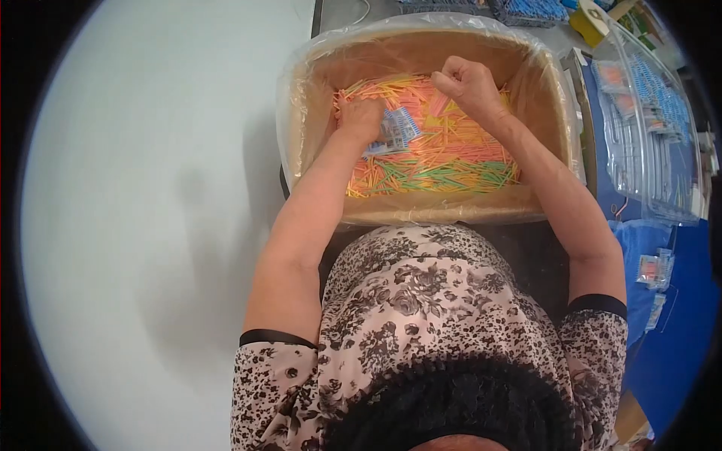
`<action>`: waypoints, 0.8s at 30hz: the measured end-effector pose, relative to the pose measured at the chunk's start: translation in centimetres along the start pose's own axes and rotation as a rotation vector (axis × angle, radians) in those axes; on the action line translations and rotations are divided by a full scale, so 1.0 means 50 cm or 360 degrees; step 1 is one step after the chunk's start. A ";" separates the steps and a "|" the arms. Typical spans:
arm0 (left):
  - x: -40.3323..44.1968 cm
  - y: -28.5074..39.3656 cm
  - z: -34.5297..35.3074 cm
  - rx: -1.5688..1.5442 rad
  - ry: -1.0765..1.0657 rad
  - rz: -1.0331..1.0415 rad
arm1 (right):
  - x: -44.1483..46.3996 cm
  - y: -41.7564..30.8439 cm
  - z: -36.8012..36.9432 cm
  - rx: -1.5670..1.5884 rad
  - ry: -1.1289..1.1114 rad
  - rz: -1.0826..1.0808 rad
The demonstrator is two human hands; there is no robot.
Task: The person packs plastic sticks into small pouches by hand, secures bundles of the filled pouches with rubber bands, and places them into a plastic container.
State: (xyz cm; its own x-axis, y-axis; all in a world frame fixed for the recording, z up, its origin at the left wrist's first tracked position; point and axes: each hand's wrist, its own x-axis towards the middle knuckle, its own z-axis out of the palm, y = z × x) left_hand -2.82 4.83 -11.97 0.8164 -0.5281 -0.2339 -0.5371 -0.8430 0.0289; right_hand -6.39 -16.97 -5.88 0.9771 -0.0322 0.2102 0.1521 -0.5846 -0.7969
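Note:
A cardboard box lined with clear plastic holds a mass of thin pink, yellow, orange and green sticks. Inside its left part, my left hand is low over the sticks, beside small blue-and-white printed packets; its fingertips are hidden, so its grip cannot be made out. My right hand is raised over the right half of the box, fingers curled into a closed fist-like pinch. Whatever those fingers hold, if anything, is too small to tell.
Right of the box, a clear plastic tray holds several blue-and-white packets. More packets lie on blue material below it. A yellow tape roll is at the upper right. A pale wall or surface spans the left.

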 end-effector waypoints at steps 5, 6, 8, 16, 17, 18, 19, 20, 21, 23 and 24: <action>0.015 -0.032 0.022 -0.0352 -0.0005 -0.0031 | -0.004 0.006 -0.009 -0.0009 -0.0182 0.0082; 0.016 -0.043 0.025 -0.0691 -0.0005 -0.0001 | -0.004 0.009 -0.008 0.0016 -0.0257 0.0113; 0.027 -0.051 0.021 -0.1390 0.0001 0.0089 | -0.003 0.025 -0.011 0.0023 -0.0296 0.0095; -0.012 0.021 -0.086 -0.2438 0.0011 0.0058 | -0.006 -0.028 -0.092 0.0151 -0.0371 0.0112; -0.011 0.027 -0.093 -0.2459 0.0021 0.0065 | -0.008 -0.034 -0.101 0.0217 -0.0342 0.0148; -0.011 0.033 -0.097 -0.2445 0.0092 0.0083 | -0.009 -0.038 -0.108 0.0281 -0.0317 0.0185; -0.013 0.038 -0.099 -0.2431 0.0163 0.0098 | -0.010 -0.042 -0.112 0.0259 -0.0333 0.0184; -0.016 0.042 -0.097 -0.2417 0.0229 0.0108 | -0.012 -0.044 -0.114 0.0437 -0.0327 0.0273; -0.018 0.043 -0.094 -0.2441 0.0236 0.0105 | -0.014 -0.047 -0.116 0.0616 -0.0317 0.0363; -0.014 0.042 -0.096 -0.2539 0.0204 0.0164 | -0.013 -0.057 -0.122 0.0775 -0.0309 0.0439; -0.011 0.043 -0.098 -0.2590 0.0186 0.0196 | -0.011 -0.067 -0.122 0.0796 -0.0300 0.0441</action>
State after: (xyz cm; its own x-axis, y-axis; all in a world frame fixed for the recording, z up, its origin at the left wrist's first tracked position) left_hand -3.40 2.79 -7.00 0.8394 -0.5369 -0.0847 0.1189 0.0293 0.9925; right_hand -8.32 -19.93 0.13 0.9929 0.0424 -0.1109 -0.1051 -0.1210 -0.9871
